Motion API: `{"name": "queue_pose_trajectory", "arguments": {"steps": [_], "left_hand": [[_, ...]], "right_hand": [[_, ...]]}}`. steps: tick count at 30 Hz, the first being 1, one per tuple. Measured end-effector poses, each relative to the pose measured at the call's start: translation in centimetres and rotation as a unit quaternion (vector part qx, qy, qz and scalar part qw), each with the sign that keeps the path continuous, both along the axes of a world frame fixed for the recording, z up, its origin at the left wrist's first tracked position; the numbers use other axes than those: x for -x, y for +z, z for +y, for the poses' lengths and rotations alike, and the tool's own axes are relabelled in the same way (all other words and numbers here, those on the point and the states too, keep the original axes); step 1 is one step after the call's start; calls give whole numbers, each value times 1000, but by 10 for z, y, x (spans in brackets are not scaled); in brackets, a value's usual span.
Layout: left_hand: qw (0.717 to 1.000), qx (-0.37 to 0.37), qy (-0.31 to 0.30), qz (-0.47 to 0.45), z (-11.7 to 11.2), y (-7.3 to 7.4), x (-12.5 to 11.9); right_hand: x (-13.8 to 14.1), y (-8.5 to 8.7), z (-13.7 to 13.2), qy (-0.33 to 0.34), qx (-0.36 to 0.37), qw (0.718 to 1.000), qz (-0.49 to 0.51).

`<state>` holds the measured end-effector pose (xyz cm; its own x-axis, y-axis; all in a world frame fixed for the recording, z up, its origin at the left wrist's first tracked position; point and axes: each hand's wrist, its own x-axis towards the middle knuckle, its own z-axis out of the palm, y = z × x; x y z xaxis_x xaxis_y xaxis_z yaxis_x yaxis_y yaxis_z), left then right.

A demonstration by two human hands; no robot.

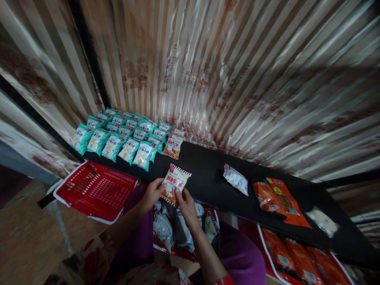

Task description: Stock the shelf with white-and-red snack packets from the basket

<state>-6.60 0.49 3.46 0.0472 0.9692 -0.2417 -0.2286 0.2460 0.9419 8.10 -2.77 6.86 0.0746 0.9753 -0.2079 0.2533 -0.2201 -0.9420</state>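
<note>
1. Cream-and-red packet [177, 179] is being held two-handed: left hand [153, 194] gripping its left edge, right hand [187, 206] its lower right.
2. It is hovering near the front edge of the black counter [204, 170].
3. Similar packet [173, 145] is resting beside teal packets [126, 132].
4. Red basket [95, 190] is sitting left.

snack bag [176, 180] is cream with red lettering and striped ends, looks sealed, printed side up, kinda tilted, held between the left hand [152, 194] and right hand [187, 208]
</note>
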Motion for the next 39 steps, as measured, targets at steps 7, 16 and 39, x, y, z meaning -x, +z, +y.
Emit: {"name": "queue_pose_trajectory", "arguments": {"steps": [7, 16, 39], "left_hand": [[999, -13, 3, 48, 18, -8, 1], [988, -27, 38, 147, 32, -7, 1], [867, -251, 47, 428, 36, -11, -18]], "right_hand": [[-4, -9, 22, 29, -2, 1000, -6], [-2, -21, 49, 11, -35, 999, -19], [3, -34, 108, -22, -49, 993, -108]]}}
